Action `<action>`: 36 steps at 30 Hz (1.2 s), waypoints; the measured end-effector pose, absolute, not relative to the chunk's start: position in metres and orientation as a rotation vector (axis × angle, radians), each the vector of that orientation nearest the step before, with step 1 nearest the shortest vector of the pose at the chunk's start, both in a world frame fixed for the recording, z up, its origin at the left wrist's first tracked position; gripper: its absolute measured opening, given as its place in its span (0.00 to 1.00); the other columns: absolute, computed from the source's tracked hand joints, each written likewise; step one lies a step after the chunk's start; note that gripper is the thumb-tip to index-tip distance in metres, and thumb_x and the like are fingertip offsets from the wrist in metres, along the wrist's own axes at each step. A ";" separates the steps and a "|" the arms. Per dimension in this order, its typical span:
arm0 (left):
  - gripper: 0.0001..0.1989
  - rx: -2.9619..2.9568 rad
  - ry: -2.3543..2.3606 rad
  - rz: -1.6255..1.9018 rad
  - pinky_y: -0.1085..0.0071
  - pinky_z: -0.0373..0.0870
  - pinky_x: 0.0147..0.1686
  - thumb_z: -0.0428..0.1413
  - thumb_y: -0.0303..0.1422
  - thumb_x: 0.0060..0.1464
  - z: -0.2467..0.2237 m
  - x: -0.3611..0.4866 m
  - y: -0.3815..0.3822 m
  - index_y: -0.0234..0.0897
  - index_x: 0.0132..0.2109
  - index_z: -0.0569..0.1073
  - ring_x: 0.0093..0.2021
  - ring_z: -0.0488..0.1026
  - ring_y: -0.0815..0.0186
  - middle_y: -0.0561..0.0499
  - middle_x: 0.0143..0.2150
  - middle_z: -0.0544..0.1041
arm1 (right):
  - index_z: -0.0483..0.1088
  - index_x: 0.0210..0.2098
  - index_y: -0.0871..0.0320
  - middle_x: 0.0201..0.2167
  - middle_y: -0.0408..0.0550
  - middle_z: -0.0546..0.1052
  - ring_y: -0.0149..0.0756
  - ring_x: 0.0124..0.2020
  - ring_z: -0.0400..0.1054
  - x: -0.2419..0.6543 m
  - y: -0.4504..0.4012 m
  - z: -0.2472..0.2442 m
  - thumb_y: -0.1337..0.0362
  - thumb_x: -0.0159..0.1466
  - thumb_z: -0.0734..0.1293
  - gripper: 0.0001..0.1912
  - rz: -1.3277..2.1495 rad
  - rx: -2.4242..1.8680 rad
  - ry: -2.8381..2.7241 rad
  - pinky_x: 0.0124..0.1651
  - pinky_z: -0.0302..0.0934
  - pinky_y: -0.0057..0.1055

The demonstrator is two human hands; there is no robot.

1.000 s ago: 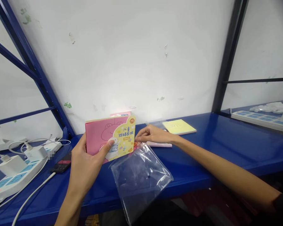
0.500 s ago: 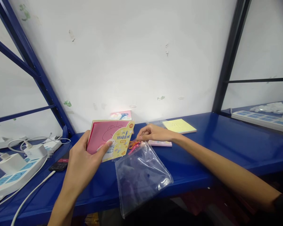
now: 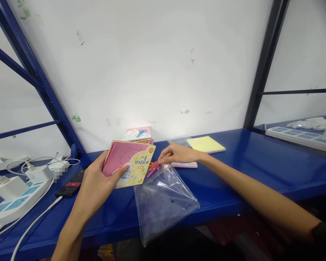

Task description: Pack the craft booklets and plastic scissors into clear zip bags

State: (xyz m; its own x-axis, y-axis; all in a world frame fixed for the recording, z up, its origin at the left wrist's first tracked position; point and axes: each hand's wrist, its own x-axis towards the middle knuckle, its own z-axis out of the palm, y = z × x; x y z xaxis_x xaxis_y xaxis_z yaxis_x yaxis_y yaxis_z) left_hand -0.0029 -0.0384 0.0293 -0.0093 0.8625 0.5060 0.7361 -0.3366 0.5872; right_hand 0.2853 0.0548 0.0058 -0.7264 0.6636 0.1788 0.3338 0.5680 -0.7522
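Observation:
My left hand (image 3: pixel 95 185) is closed round a paper-cutting pad (image 3: pixel 130 163), thumb across its front. The pad has a pink sheet with a line-drawn frog and a yellow printed part with Chinese characters. It tilts toward me above the desk. To its right, my right hand (image 3: pixel 172 154) pinches the top of a clear plastic bag (image 3: pixel 165 203), which hangs over the desk's front edge. Small pink and orange scissors (image 3: pixel 154 169) show at the bag's mouth, right under my fingertips. Whether those fingers also grip the scissors is partly hidden.
A stack of booklets (image 3: pixel 138 133) stands against the wall behind the pad. A yellow pad (image 3: pixel 206 144) and a pink-edged pad (image 3: pixel 184 165) lie on the blue desk (image 3: pixel 228 170). Leftward are a phone (image 3: pixel 70 184), cables and a power strip (image 3: pixel 21 203) with chargers.
The pad in my left hand has dipped slightly and turned a little, uncovering more of the booklet stack behind. My right hand keeps its pinch at nearly the same spot.

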 end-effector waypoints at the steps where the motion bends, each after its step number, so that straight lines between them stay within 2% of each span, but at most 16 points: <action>1: 0.27 2.096 1.709 1.265 0.65 0.76 0.37 0.61 0.51 0.52 0.030 -0.003 -0.039 0.40 0.54 0.75 0.39 0.79 0.55 0.48 0.44 0.83 | 0.82 0.42 0.53 0.37 0.46 0.83 0.35 0.35 0.74 0.285 0.056 0.004 0.51 0.66 0.69 0.15 0.933 -0.822 -2.378 0.35 0.63 0.30; 6: 0.29 2.094 1.742 1.270 0.65 0.76 0.37 0.60 0.52 0.52 0.030 -0.004 -0.038 0.39 0.55 0.75 0.39 0.79 0.54 0.47 0.45 0.83 | 0.81 0.34 0.55 0.30 0.45 0.82 0.34 0.29 0.72 0.285 0.060 -0.006 0.54 0.67 0.68 0.14 0.527 -0.983 -2.452 0.30 0.57 0.30; 9: 0.26 2.149 1.799 1.273 0.66 0.75 0.34 0.59 0.51 0.54 0.027 -0.004 -0.036 0.40 0.53 0.75 0.37 0.79 0.55 0.47 0.44 0.83 | 0.81 0.35 0.55 0.30 0.45 0.81 0.34 0.28 0.71 0.285 0.063 -0.010 0.55 0.67 0.67 0.13 0.440 -0.960 -2.505 0.29 0.55 0.30; 14: 0.20 2.266 1.883 1.241 0.68 0.70 0.30 0.57 0.49 0.56 0.024 -0.003 -0.034 0.41 0.47 0.75 0.32 0.77 0.57 0.50 0.36 0.82 | 0.81 0.37 0.55 0.33 0.46 0.82 0.35 0.31 0.73 0.284 0.062 -0.010 0.60 0.67 0.67 0.09 0.432 -0.906 -2.534 0.32 0.56 0.30; 21: 0.29 2.045 1.705 1.260 0.65 0.78 0.35 0.61 0.50 0.51 0.027 -0.004 -0.034 0.39 0.55 0.75 0.41 0.80 0.53 0.45 0.46 0.83 | 0.81 0.37 0.55 0.31 0.46 0.82 0.34 0.28 0.71 0.282 0.060 -0.008 0.60 0.68 0.67 0.10 0.372 -0.967 -2.504 0.30 0.53 0.31; 28: 0.25 1.780 1.579 1.396 0.60 0.81 0.34 0.66 0.47 0.45 0.028 0.002 -0.038 0.37 0.47 0.78 0.38 0.82 0.51 0.44 0.40 0.84 | 0.81 0.40 0.55 0.33 0.45 0.82 0.32 0.28 0.70 0.281 0.054 -0.003 0.58 0.69 0.66 0.12 0.438 -0.891 -2.412 0.30 0.55 0.31; 36: 0.28 1.808 1.661 1.476 0.62 0.82 0.36 0.67 0.48 0.45 0.027 -0.004 -0.034 0.38 0.50 0.77 0.42 0.82 0.50 0.44 0.44 0.84 | 0.81 0.39 0.56 0.36 0.46 0.83 0.36 0.36 0.75 0.280 0.055 -0.003 0.61 0.67 0.68 0.09 0.621 -0.802 -2.425 0.37 0.62 0.30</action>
State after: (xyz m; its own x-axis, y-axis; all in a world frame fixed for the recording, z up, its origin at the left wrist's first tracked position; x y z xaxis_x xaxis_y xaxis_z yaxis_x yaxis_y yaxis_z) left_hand -0.0041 -0.0338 0.0268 -0.1803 0.8590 0.4792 0.5771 -0.3022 0.7587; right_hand 0.2804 0.0546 -0.0028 -0.6972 0.6426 0.3177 0.4107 0.7213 -0.5577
